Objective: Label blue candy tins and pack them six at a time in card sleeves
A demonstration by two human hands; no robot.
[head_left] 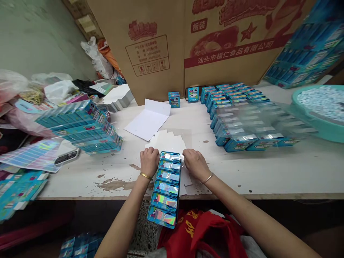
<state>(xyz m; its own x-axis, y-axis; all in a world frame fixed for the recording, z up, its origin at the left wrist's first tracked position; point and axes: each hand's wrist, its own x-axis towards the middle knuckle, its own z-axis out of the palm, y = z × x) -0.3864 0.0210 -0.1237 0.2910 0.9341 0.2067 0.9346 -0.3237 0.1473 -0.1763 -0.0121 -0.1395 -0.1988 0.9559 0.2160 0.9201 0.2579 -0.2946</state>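
The row of six flat, blue rectangular boxes with clear film over their faces [166, 186] lies lengthwise at the middle of the near edge of the white, worn bench [268, 172]; its near end projects past that edge. The left hand [149, 161] is at the far left corner of the row, fingers curled; whether it grips film cannot be told. The right hand [196, 163], at the far right corner, appears to pinch a loose piece of clear film [182, 156] between thumb and fingers. Loose white cards [168, 139] lie beneath and beyond the row.

Caution: the overhang may let the row tip off the near edge if its far end lifts. Unequal pull between the hands could skew the row or tear the film. The cards may slide underneath. A wide left elbow swing could topple the wrapped blue box stack [91, 129] toward the left side.
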